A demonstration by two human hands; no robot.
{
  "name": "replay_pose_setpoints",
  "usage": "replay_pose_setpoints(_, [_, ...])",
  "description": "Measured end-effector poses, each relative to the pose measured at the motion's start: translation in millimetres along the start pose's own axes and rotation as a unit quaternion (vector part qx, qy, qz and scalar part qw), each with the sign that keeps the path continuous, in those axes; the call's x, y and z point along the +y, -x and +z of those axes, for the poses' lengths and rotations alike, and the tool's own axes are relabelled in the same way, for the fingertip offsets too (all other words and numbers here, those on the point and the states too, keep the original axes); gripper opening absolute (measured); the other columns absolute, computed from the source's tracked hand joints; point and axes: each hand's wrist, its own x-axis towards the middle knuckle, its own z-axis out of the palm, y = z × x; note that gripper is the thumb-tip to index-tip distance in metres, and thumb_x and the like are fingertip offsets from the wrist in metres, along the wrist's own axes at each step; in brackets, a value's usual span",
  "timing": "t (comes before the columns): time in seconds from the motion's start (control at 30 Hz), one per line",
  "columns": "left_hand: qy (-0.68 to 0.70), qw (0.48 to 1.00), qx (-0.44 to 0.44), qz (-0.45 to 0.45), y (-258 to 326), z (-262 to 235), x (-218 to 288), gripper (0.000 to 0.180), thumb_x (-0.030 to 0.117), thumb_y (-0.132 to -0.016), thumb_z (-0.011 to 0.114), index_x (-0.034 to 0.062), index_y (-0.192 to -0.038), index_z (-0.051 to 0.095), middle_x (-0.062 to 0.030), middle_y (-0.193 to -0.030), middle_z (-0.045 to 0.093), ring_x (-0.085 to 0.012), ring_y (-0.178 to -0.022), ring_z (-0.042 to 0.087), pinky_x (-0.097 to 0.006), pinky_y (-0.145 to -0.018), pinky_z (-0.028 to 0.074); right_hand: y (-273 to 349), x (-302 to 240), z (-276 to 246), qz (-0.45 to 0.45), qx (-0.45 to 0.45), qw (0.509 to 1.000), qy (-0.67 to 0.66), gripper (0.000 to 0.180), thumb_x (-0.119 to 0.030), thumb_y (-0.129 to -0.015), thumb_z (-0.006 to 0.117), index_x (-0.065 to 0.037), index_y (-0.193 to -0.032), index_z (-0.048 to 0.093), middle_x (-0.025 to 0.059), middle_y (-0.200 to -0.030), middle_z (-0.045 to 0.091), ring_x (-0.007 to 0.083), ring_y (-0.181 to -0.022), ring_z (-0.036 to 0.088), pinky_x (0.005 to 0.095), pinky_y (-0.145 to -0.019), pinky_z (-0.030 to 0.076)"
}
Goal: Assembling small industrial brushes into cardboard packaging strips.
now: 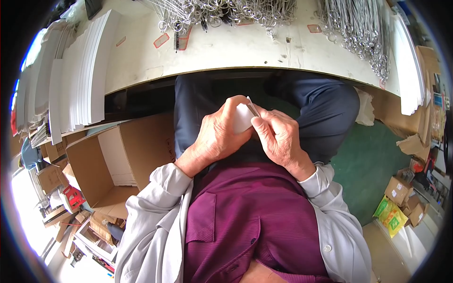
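Above my lap, both hands hold a small white cardboard box (pixel 242 120), with one pale end turned up toward me. My left hand (pixel 218 129) is wrapped round its left side, fingers curled. On the other side my right hand (pixel 279 135) pinches a thin edge or flap of the box between thumb and fingers. Most of the box is hidden by the hands, so its length cannot be made out.
A pale table (pixel 212 56) curves across the top, bearing bunches of looped wire-handled brushes (pixel 226 12) and more wire handles (pixel 361 33). Stacks of long white cartons stand left (pixel 85 70) and right (pixel 408 61). An open cardboard box (pixel 101 165) sits left of my legs.
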Motion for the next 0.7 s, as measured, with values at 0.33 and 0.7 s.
replay_pose_setpoints(0.33, [-0.081,0.996,0.039,-0.019,1.7,7.9,-2.3,0.057,0.019,-0.080,0.080,0.0025,-0.127,0.054,-0.0207,-0.109,0.071,-0.0385,-0.095,0.073,-0.046,-0.076,0.061,-10.3,0.2,12.4,0.163,-0.015,0.967,-0.197,0.014,-0.005,-0.093,0.074,0.005,-0.102,0.069,0.0146,-0.087,0.077,0.0134,-0.076,0.074,0.0270,-0.067,0.058])
replay_pose_setpoints(0.7, [-0.079,0.995,0.063,0.015,5.0,16.1,-7.2,0.058,0.018,-0.075,0.087,0.0005,-0.124,0.060,-0.0195,-0.108,0.071,-0.0379,-0.094,0.073,-0.043,-0.078,0.061,-6.1,17.6,6.4,0.258,-0.023,0.921,-0.292,0.011,-0.008,-0.096,0.072,0.002,-0.098,0.068,0.0038,-0.077,0.073,0.0033,-0.066,0.062,0.0211,-0.057,0.049])
